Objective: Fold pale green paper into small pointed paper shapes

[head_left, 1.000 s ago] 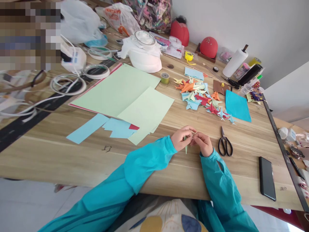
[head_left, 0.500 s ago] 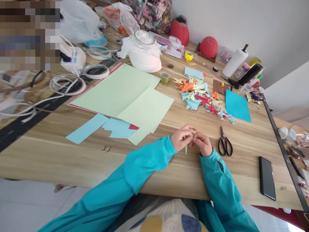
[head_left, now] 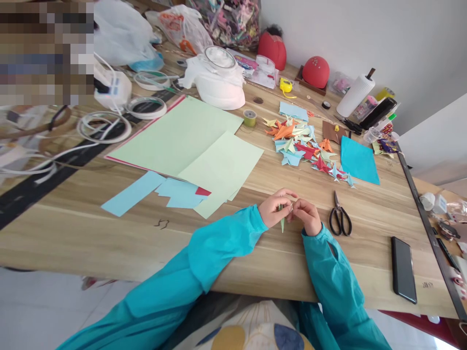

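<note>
Over the front middle of the table, my left hand is closed on a small folded piece of pale green paper. Its pointed end hangs down below my fingers, while the rest of it is mostly hidden by them. Just beside it, my right hand pinches the upper part of the same paper, fingertips meeting those of the left. Black-handled scissors lie to the right, blades pointing away from me. Beyond my hands is a pile of folded paper cranes in orange, red, blue and pale green.
Large green sheets and blue paper strips lie to the left. A phone rests at the right front. Farther back are a thread spool, a blue square, a yellow tape measure and white cables.
The camera view has shifted very slightly. Both hands keep almost the same pose around the folded green paper, whose hanging tip has turned a little.
</note>
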`<act>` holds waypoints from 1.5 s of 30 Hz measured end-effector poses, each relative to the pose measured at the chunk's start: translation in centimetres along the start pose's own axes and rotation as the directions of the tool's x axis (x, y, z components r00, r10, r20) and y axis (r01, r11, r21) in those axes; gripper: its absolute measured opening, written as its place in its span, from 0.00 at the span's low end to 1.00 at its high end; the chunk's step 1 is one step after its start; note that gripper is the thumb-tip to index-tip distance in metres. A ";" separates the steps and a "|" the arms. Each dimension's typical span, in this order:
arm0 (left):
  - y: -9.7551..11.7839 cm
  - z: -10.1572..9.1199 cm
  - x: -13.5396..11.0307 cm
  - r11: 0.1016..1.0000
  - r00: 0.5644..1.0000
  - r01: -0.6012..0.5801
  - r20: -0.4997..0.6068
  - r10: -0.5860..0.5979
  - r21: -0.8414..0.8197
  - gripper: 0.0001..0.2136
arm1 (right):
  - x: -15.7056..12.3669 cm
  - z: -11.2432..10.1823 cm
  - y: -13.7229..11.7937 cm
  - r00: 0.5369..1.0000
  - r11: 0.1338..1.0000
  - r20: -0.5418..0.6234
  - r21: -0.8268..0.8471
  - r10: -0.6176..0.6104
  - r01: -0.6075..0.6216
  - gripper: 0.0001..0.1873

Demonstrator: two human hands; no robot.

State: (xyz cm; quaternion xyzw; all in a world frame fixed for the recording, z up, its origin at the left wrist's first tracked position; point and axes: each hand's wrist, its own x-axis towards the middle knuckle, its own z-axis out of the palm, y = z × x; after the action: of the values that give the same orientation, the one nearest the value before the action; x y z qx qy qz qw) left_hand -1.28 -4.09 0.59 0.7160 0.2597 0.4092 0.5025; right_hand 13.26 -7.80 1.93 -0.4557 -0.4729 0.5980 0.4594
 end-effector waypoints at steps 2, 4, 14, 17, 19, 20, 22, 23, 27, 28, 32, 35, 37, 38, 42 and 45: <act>-0.2 -0.1 0.0 1.000 1.000 0.012 -0.005 -0.012 -0.012 0.13 | 0.0 -0.1 0.0 1.000 1.000 -0.012 0.003 0.002 -0.002 0.08; -0.3 -0.1 0.1 0.999 1.000 0.024 -0.008 -0.024 -0.024 0.14 | 0.0 -0.2 0.1 1.000 1.000 -0.022 0.016 0.002 -0.001 0.07; -0.1 -0.3 0.2 0.996 0.989 0.023 -0.148 -0.010 0.083 0.07 | -0.2 0.3 0.0 0.999 0.985 0.034 -0.170 -0.032 0.037 0.12; 0.1 -0.4 0.2 0.992 0.979 0.008 -0.201 0.018 0.126 0.05 | -0.2 0.7 0.6 0.996 0.941 0.054 -0.327 -0.074 0.088 0.11; 0.1 -0.4 0.3 0.990 0.973 -0.016 -0.224 0.047 0.140 0.05 | -0.2 0.8 1.0 0.995 0.909 0.035 -0.403 -0.096 0.102 0.11; 0.0 -0.4 0.3 0.989 0.972 -0.025 -0.230 0.058 0.146 0.04 | -0.2 0.8 1.1 0.995 0.899 0.025 -0.426 -0.100 0.101 0.11; -0.1 -0.3 0.3 0.988 0.970 -0.034 -0.234 0.070 0.153 0.04 | -0.1 0.8 1.4 0.995 0.887 0.016 -0.452 -0.098 0.095 0.10; -0.2 -0.3 0.3 0.987 0.969 -0.037 -0.237 0.074 0.156 0.04 | 0.0 0.7 1.5 0.995 0.884 0.012 -0.458 -0.095 0.090 0.10; -0.4 -0.3 0.3 0.986 0.961 -0.044 -0.265 0.086 0.158 0.03 | 0.1 0.7 1.7 0.995 0.900 -0.012 -0.429 -0.098 0.083 0.10; -0.5 -0.3 0.3 0.986 0.958 -0.046 -0.275 0.088 0.157 0.02 | 0.1 0.8 1.7 0.995 0.909 -0.019 -0.408 -0.100 0.083 0.11; -0.5 -0.3 0.4 0.985 0.947 -0.049 -0.306 0.097 0.163 0.03 | 0.1 1.2 1.9 0.995 0.960 -0.061 -0.272 -0.080 0.060 0.13; -0.3 -0.3 0.4 0.991 0.944 -0.018 -0.325 0.061 0.134 0.06 | 0.1 1.1 1.6 0.991 0.981 -0.117 -0.190 -0.071 0.048 0.12; 0.0 -0.3 0.3 0.998 0.945 0.021 -0.328 -0.002 0.052 0.10 | 0.2 0.7 1.2 0.981 0.985 -0.180 -0.164 -0.074 0.045 0.11; 0.1 -0.3 0.3 0.999 0.945 0.036 -0.326 -0.036 -0.005 0.11 | 0.3 0.4 1.0 0.974 0.988 -0.216 -0.151 -0.073 0.041 0.11; 0.3 -0.3 0.2 0.988 0.943 0.050 -0.318 -0.095 -0.148 0.10 | 0.4 -0.9 0.2 0.940 0.998 -0.335 -0.037 -0.062 0.053 0.09; 0.1 -0.1 0.2 0.978 0.952 0.105 -0.266 -0.152 -0.183 0.09 | 0.4 -1.5 -0.1 0.932 0.994 -0.362 0.101 -0.011 0.051 0.08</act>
State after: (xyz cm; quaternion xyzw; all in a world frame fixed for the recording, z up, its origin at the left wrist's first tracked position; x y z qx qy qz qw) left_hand -1.24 -3.91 0.74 0.5882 0.3392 0.4924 0.5445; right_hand 14.72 -7.19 1.78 -0.5245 -0.3543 0.5215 0.5722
